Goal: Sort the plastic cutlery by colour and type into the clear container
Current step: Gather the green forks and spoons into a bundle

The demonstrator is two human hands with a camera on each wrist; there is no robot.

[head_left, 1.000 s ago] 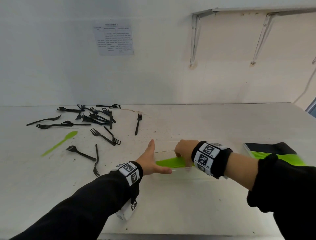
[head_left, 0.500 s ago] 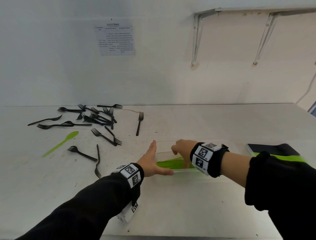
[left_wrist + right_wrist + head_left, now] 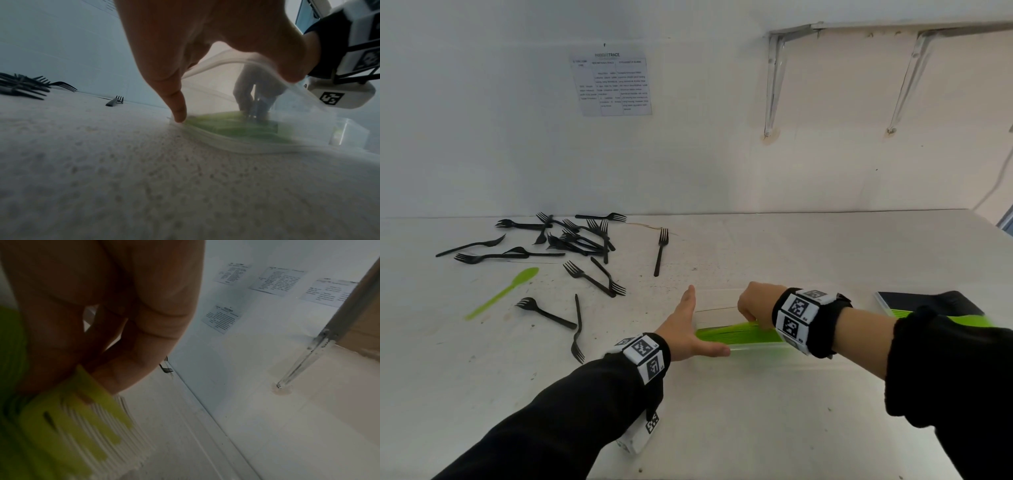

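While my flat left hand [image 3: 688, 337] steadies the clear container [image 3: 717, 317], my right hand [image 3: 751, 303] pinches green cutlery [image 3: 736, 335] inside it; black forks [image 3: 585, 240] and one green spoon [image 3: 508, 291] wait beyond my left fingers.

Right hand [image 3: 751, 303] fingertips hidden inside the clear container [image 3: 236, 91]; grip on green cutlery [image 3: 68, 421] indeterminate through blur. Wall notice [image 3: 613, 85] text illegible.
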